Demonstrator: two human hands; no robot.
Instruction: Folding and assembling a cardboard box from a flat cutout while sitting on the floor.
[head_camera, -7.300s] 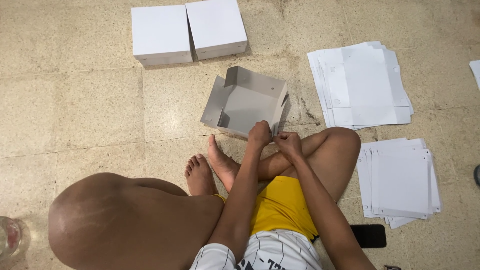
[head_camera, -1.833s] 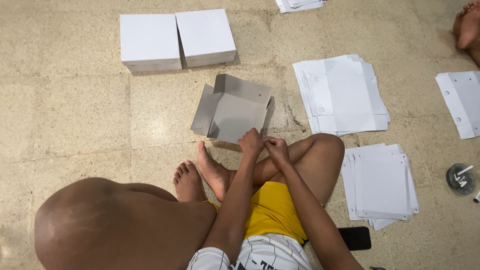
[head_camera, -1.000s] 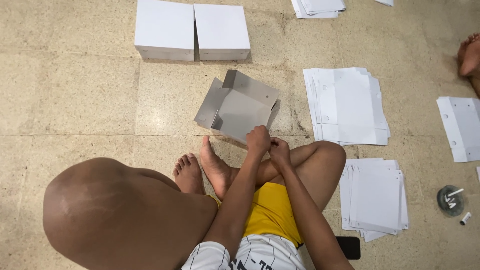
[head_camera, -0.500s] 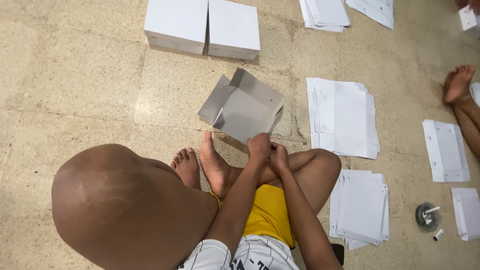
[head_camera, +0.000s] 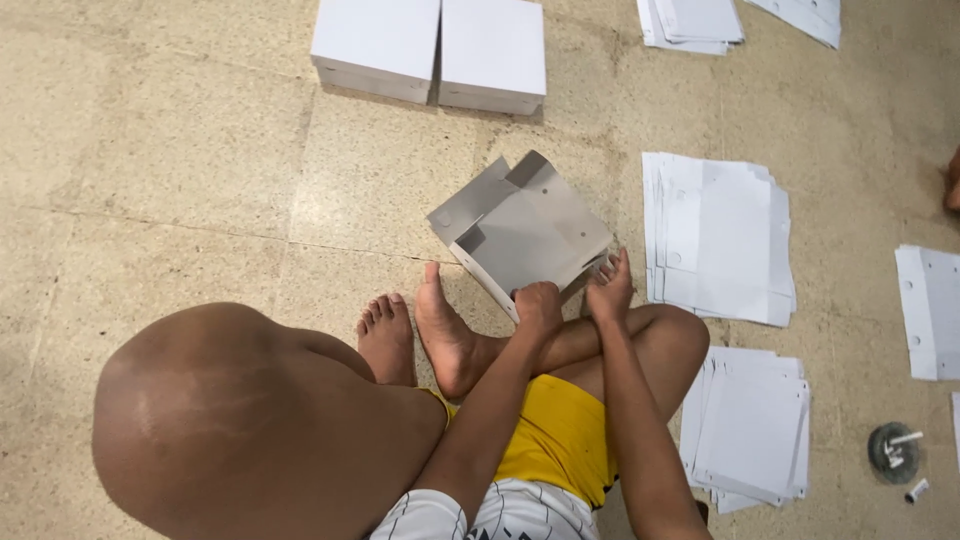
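A half-folded grey cardboard box (head_camera: 528, 232) lies on the floor in front of my crossed legs, turned at an angle with its flaps standing up. My left hand (head_camera: 538, 304) grips its near edge with curled fingers. My right hand (head_camera: 609, 287) rests on the box's right near corner, fingers spread against the raised side flap. My bare feet (head_camera: 420, 335) sit just left of the box.
Two finished white boxes (head_camera: 432, 48) stand side by side at the top. Stacks of flat white blanks lie to the right (head_camera: 718, 236), by my right knee (head_camera: 752, 427) and at the top right (head_camera: 694, 20). More blanks (head_camera: 928, 310) and a small round ashtray (head_camera: 889, 449) lie far right.
The box has been turned clockwise on the floor. My right hand has left my left hand and spread open against the right flap. The view shifted.
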